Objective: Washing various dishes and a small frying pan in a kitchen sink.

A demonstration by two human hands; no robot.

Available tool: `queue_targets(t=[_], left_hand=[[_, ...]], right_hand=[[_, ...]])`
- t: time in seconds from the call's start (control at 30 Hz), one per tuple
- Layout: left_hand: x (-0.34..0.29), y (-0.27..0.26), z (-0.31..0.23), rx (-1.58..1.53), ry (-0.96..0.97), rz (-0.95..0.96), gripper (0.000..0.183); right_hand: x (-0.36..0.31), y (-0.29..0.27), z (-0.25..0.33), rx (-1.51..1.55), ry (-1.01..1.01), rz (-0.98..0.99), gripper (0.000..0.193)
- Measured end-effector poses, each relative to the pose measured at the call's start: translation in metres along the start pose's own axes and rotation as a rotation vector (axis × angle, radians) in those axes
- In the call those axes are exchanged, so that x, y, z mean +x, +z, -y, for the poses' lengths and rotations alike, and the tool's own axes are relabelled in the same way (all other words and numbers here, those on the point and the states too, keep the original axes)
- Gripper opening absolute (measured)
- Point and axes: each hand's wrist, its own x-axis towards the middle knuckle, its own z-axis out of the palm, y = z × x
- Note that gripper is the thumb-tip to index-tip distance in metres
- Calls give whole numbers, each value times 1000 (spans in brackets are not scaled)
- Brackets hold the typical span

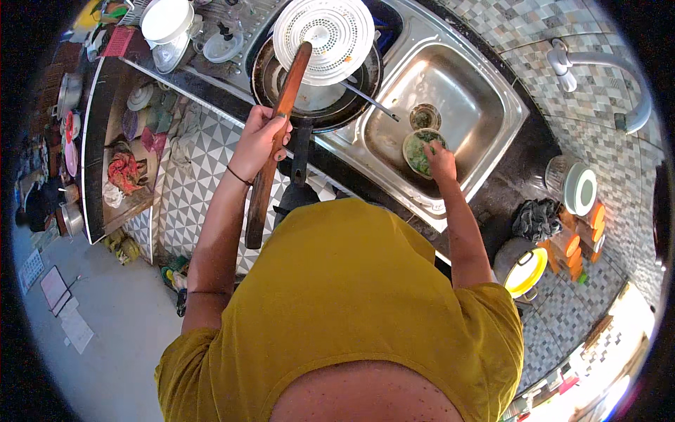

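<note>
My left hand (267, 141) is wrapped round a long, reddish-brown piece of wood (264, 197), held tilted in front of the counter. Its upper end overlaps a white perforated colander (344, 35) in the view. Inside the steel sink (460, 84), my right hand (441, 162) reaches into a small round bowl (408, 156) near the drain (425, 117). Greenish stuff (418, 149), too unclear to name, fills the bowl. The right fingers are bent down into it, so what they pinch is hidden.
Under the colander lies a large dark pan (264, 74), with a thin metal handle (373, 102) pointing towards the sink. A grey faucet (598, 60) curves out from the tiled wall. Right of the sink stand white dishes (581, 188), a black plastic bag (536, 219) and a yellow-rimmed pot (526, 271).
</note>
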Motion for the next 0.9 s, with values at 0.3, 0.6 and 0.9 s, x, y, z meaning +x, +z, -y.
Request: queue_targets(t=[0.3,0.6,0.9], left_hand=[[1,-1,2,11,0,-16,12],[3,-3,4,17,-2,-13,14],[7,-4,5,-32,-1,5,14]], right_hand=[[8,-2,22,-20,63,-51,18],[9,-5,26,265,116,-218,25],[12,2,15,283,200,-172,23]])
